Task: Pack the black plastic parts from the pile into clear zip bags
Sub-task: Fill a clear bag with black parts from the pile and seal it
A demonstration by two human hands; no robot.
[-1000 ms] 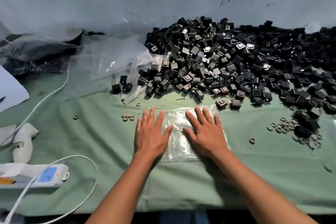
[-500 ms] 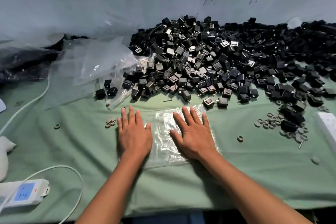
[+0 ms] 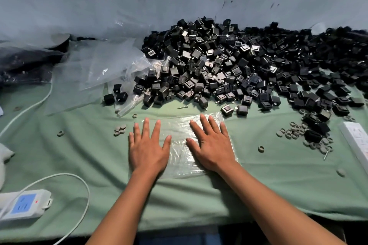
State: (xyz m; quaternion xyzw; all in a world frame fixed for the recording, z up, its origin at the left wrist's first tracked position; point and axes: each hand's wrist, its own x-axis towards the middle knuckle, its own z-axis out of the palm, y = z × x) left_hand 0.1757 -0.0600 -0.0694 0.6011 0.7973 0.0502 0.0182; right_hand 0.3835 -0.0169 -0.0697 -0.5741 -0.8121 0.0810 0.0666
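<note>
Both your hands are flat on the clear zip bag (image 3: pixel 180 146), which lies on the green cloth (image 3: pixel 95 157) near the front edge of the tabletop, about midway along it. Your left hand (image 3: pixel 148 149) covers the bag's left end, fingers (image 3: pixel 146 128) straight and spread apart, palm down, gripping nothing. Your right hand (image 3: pixel 212 146) sits on the right part of the bag, also with straight fingers fanned out and pressed onto the plastic. A strip of wrinkled bag shows between your two thumbs, and a bit more pokes out past your right fingertips toward the back.

The pile of black plastic parts (image 3: pixel 229 65) is heaped just behind the bag and runs along the back edge to the right edge of the tabletop. The nearest loose ones, like the cube with the grey face (image 3: pixel 227 110), sit just beyond your right fingertips, not touching them. Can't tell if anything's inside the bag.

More clear bags (image 3: pixel 95 69) are bunched up at the back left. Small grey rings (image 3: pixel 294 133) are scattered near the right edge, with a few more (image 3: pixel 119 129) just left of your left hand. A white power strip (image 3: pixel 23 204) with its cable sits at the front left corner.
</note>
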